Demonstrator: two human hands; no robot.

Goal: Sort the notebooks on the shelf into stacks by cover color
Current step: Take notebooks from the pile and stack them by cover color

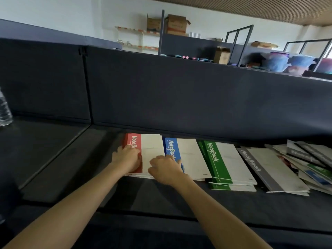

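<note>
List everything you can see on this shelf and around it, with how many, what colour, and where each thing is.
Red notebook stack: one, red and white covers, furthest left in the row.
Blue notebook stack: one, blue and white, right of the red.
Green notebook stack: one, green and white, right of the blue.
Grey notebook stack: one, grey and white, right of the green.
Unsorted pile: one, mixed colours, far right.
Water bottle: one, clear, far left edge.
Shelf: one, dark, under everything.
Cardboard boxes: several, brown, background racks.
Left hand: on the red stack's red band.
Right hand: at the near edge, between the red and blue stacks.
</note>
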